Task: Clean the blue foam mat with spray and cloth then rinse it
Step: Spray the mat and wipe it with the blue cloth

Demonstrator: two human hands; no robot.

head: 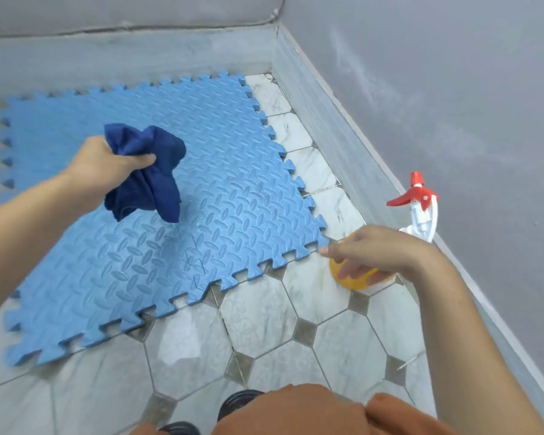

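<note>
Lying flat: blue foam mat [176, 215] on the tiled floor [264, 334], pushed toward the corner where two grey walls meet.
Mat surface: embossed leaf-like pattern, puzzle-tooth edges, a faint wet sheen near the middle.
Cloth [148, 171]: dark blue, soft, bunched, hanging just above the mat.
Left hand [107, 161]: fingers and thumb curled round the cloth, gripping it.
Spray bottle [418, 221]: round yellow body, white neck, red trigger, just beside the mat's right corner.
Right hand [377, 249]: fingers loosely spread over the yellow body, touching it; whether it grips, I cannot tell.
Progress: spraying seems done or nearly so; wiping is about to start, rinsing remains.
</note>
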